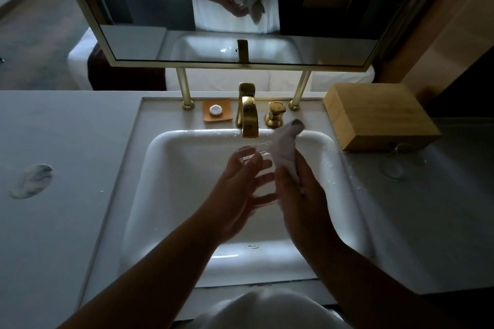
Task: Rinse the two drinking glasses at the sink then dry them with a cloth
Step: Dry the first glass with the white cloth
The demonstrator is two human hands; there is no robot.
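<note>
Dim lighting; detail in the shadows is poor. The drinking glass [254,168] is clear and hard to trace: only rim highlights and a faint wall outline show at frame centre, over the sink [165,163] basin. The left hand [238,195] cradles it, fingers curled round its side and seen through the glass wall. The right hand [299,195] grips a white cloth [283,147], fingers closed on the lower part; the cloth's upper end sticks up toward the faucet [247,115] and its edge touches the glass rim. Whether any cloth sits inside the glass cannot be told.

A second glass [395,165] stands on the counter [66,222] at right of the sink, just below the wooden box [379,117]; it is nearly invisible, outline only. Water droplets lie on the counter between it and the basin.

Both forearms enter from the bottom edge, cut off by the frame. A white garment shows at bottom centre.

Surface: pale grey counter, white rectangular basin. Gold faucet and separate gold handle [275,113] behind the basin. Orange soap dish [217,111] left of the faucet, holding a small white round item. A marbled round disc [31,181] lies at far left. Gold-framed mirror [107,43] on two gold posts fills the upper frame, reflecting the hands and cloth.
</note>
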